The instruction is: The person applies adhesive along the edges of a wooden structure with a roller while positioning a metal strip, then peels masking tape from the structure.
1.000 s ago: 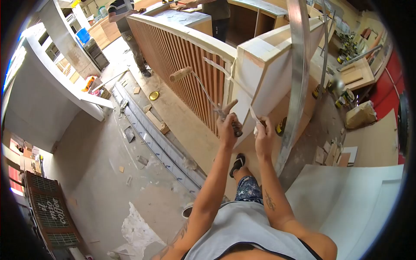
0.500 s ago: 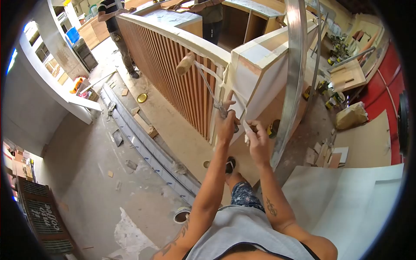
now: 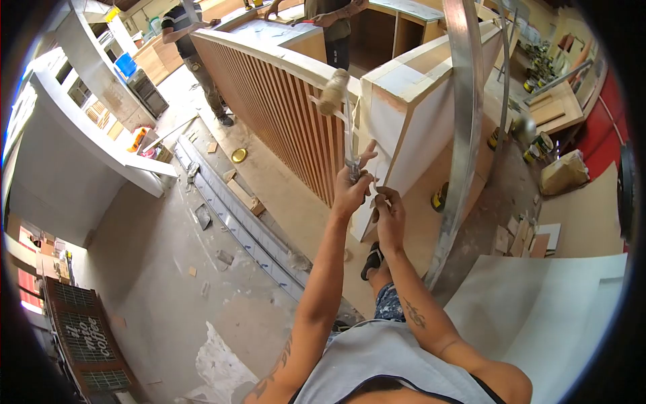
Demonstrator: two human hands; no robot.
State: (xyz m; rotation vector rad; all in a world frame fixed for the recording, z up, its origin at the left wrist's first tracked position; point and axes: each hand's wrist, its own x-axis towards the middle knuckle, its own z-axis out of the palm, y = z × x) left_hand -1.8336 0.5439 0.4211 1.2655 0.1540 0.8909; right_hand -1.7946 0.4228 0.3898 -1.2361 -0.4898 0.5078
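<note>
My left hand point(image 3: 351, 192) is closed round the handle of a paint roller point(image 3: 333, 93), with a finger or two stretched out past the grip. The roller's beige, fuzzy-looking cylinder is up, level with the top of the slatted wooden counter front point(image 3: 276, 101). Just to the right and lower, my right hand point(image 3: 390, 217) is closed in a pinch beside the left hand. A thin pale strip shows between the two hands, at the right fingertips; what it is I cannot make out. Both hands are in front of the counter's white end panel point(image 3: 404, 131).
A metal post point(image 3: 464, 135) rises close on my right. Long grey metal channels point(image 3: 235, 229) lie on the floor at left, among scraps and a yellow lid point(image 3: 239, 155). Two people stand by the counter. A white sheet point(image 3: 531, 316) is at lower right.
The roller has turned more upright and its cylinder now sits further right. My right hand has drawn closer to the left. The view has shifted, and one foot has moved.
</note>
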